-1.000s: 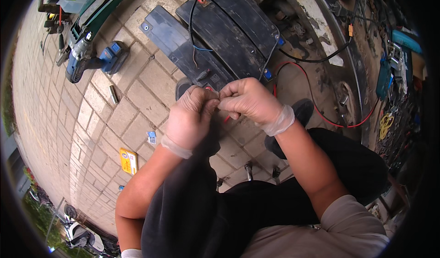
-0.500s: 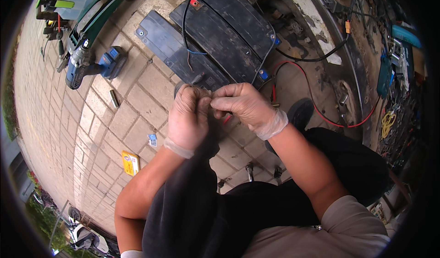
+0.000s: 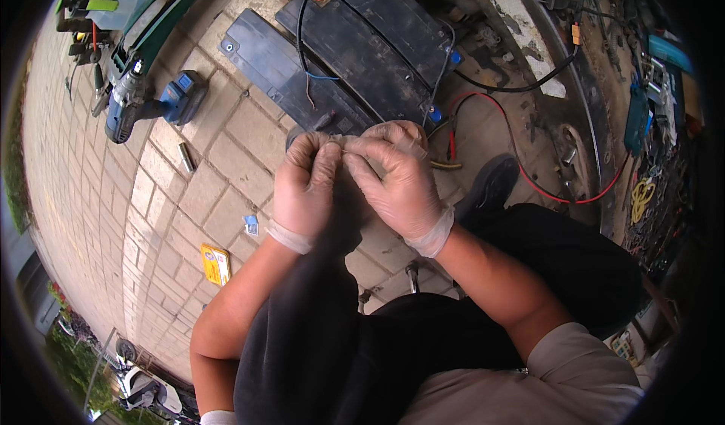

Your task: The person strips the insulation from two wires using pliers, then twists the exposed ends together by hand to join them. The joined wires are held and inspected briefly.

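Note:
Both hands wear thin translucent gloves and meet over my knee. My left hand (image 3: 303,191) is closed, thumb pressed against the bent fingers. My right hand (image 3: 396,179) pinches close beside it, thumb and forefinger together. A thin pale, see-through bit shows between the fingertips, too small to name. Just beyond the hands lie large dark batteries (image 3: 362,36) side by side, with red and blue terminal parts. A black cable (image 3: 302,28) with thin bare-ended wires runs over them. A red lead (image 3: 504,115) curves away to the right.
On the paving at left lie a blue cordless drill (image 3: 130,108), a metal cylinder (image 3: 186,157), a small blue packet (image 3: 251,225) and a yellow box (image 3: 215,264). A green tool case (image 3: 155,21) stands far left. Tools and clutter (image 3: 661,123) line the right edge, beside a worn metal frame (image 3: 521,24).
My right hand has turned, and its fingers are raised and spread more over the fingertips of the left. The left hand stays pinched, shifted slightly left. The view has moved a little.

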{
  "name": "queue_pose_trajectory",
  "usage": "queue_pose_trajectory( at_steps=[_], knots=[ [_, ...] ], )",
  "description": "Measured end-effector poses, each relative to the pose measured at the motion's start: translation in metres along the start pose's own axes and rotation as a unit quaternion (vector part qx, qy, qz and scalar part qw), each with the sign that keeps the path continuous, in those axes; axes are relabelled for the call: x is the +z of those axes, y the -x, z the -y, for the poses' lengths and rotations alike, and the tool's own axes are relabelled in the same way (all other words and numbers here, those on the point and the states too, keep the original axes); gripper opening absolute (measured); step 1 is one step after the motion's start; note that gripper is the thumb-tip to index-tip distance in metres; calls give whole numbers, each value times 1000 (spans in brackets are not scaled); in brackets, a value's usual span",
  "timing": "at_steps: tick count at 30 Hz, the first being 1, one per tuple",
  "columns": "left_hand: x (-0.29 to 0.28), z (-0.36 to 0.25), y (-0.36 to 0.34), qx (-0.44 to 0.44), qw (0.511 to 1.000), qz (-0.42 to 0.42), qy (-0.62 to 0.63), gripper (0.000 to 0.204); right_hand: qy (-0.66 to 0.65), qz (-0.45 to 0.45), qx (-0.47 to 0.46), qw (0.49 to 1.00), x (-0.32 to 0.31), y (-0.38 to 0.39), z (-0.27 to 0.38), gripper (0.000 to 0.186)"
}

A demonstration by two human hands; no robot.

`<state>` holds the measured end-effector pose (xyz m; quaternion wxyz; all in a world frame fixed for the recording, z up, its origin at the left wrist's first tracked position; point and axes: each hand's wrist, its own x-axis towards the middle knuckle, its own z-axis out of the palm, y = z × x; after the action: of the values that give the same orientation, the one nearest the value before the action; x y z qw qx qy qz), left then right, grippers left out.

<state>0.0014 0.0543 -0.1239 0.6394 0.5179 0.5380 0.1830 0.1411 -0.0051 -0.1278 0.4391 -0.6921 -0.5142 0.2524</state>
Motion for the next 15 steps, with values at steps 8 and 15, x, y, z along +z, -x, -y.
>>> queue_pose_trajectory(
  at_steps=[8,15],
  knots=[
    [-3,-5,4,-62,987,52,136,12,-358,85,283,886,-10,-6,-1,9],
    [-2,-8,5,-117,980,99,129,13,-430,34,317,845,-3,-3,5,11]
  ],
)
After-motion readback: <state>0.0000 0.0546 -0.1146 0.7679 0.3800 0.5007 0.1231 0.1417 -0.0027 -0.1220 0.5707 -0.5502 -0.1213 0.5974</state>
